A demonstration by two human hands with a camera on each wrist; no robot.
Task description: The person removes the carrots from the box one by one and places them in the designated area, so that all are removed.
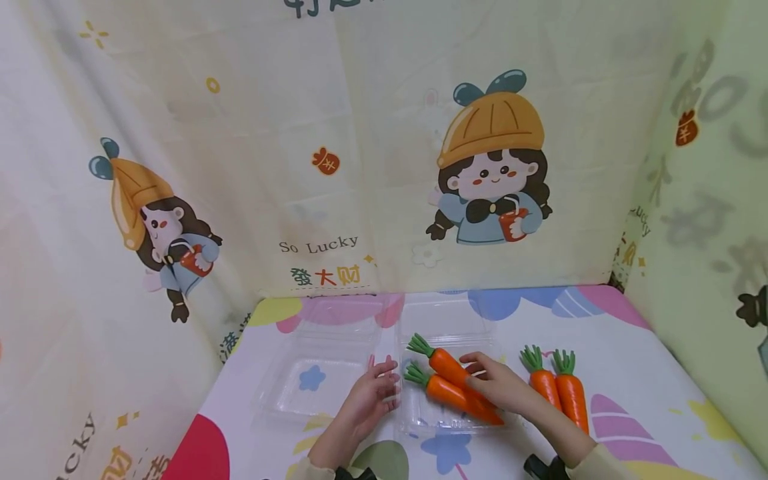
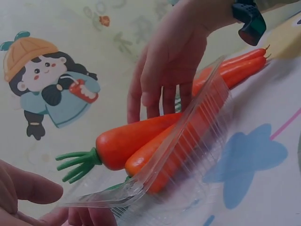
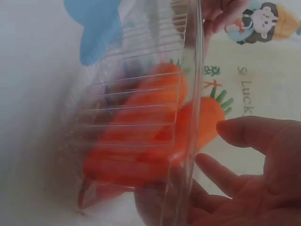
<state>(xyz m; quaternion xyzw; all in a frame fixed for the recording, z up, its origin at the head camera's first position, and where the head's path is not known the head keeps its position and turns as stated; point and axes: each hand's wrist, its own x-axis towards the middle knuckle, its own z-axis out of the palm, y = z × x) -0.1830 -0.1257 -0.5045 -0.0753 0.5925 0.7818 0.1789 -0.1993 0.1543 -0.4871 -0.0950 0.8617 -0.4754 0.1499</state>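
Two orange carrots with green tops lie in a clear plastic box on the right. The upper carrot (image 1: 447, 366) leans across the lower carrot (image 1: 450, 395), their tips crossing near the box's right front corner. Over the upper carrot is my right hand (image 1: 497, 385), its fingers loosely extended. In the right wrist view the thumb (image 3: 244, 133) and index finger stand apart at the carrot's side. My left hand (image 1: 367, 397) is beside the left rim of the clear box (image 2: 164, 153), fingers spread and relaxed, thumb clear of the rim.
Two more carrots (image 1: 571, 393) lie side by side on the patterned table to the right, partly behind my right forearm. A second clear box (image 1: 282, 380) stands on the left with its lid raised. Printed cloth (image 1: 384, 200) hangs behind the table and at both sides.
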